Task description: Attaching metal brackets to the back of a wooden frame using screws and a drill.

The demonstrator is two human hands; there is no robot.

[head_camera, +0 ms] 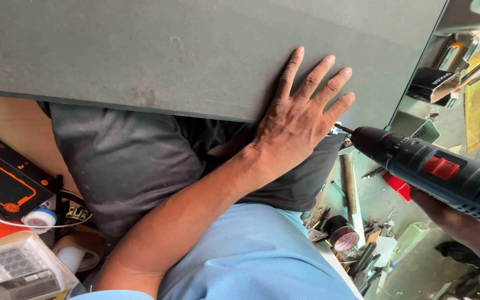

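Fingers [312,78] spread flat on grey board [168,50] — cluttered workshop floor [418,272] below.

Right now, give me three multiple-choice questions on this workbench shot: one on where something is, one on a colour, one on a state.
1. Where does the left hand rest?
A. flat on the grey board
B. on the calculator
C. on the tape roll

2. What colour is the switch on the drill?
A. yellow
B. red
C. white

3. How is the left hand held?
A. clenched in a fist
B. pinching a screw
C. open, fingers spread

Answers: 1 A, the palm lies on the board near its edge. 2 B, a red button shows on the dark body. 3 C, all fingers lie splayed and flat.
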